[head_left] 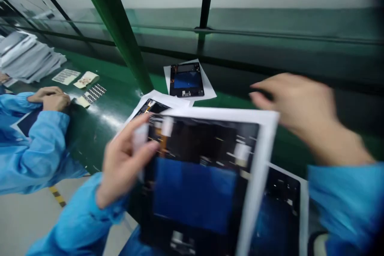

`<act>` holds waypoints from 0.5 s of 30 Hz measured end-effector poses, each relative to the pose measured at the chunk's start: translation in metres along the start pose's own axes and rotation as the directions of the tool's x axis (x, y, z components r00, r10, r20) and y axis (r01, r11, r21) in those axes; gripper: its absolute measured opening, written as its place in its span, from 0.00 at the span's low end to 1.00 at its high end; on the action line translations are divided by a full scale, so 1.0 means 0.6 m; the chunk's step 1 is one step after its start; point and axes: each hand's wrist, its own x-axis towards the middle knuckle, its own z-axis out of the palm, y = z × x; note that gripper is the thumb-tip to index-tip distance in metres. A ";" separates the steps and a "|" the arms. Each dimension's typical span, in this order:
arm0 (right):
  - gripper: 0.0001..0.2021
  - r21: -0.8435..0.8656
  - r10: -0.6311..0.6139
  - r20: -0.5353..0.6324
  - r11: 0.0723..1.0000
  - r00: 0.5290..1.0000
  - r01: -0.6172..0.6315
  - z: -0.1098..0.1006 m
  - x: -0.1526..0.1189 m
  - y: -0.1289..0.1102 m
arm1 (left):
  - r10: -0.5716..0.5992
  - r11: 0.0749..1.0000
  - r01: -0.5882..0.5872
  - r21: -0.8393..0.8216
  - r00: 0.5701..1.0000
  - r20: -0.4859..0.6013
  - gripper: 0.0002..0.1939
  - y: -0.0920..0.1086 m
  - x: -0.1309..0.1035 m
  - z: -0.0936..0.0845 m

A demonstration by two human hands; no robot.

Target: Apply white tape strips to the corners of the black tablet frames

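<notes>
A black tablet-like panel (195, 196) with a blue rectangle and small components is held up close in the middle, a white sheet (271, 128) behind it. My left hand (129, 156) grips its upper left edge, thumb on the front. To the right, my right hand (297, 104) hangs in the air, slightly blurred, thumb and index finger a little apart with nothing visible between them. Beneath the held panel, at the lower right, lies another dark panel (285, 196) on white paper.
A similar panel (187, 80) lies on paper near the green bench's back, another (153, 106) partly behind the held one. A green post (117, 24) slants upward. At left are a paper stack (30, 58), sticker sheets (94, 93) and a co-worker's hands (54, 98).
</notes>
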 end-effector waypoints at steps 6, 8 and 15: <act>0.20 -0.120 -0.158 0.416 0.967 0.896 0.226 0.161 0.163 -0.158 | -0.329 0.937 0.320 -0.143 0.943 -0.051 0.35 -0.120 0.133 -0.161; 0.21 -0.130 -0.184 0.462 0.954 0.868 0.271 0.184 0.189 -0.187 | -0.379 0.924 0.372 -0.091 0.923 -0.070 0.32 -0.155 0.164 -0.167; 0.18 -0.177 -0.182 0.501 0.935 0.846 0.306 0.133 0.158 -0.160 | -0.152 0.988 0.148 -0.036 0.940 -0.306 0.30 -0.103 0.056 -0.114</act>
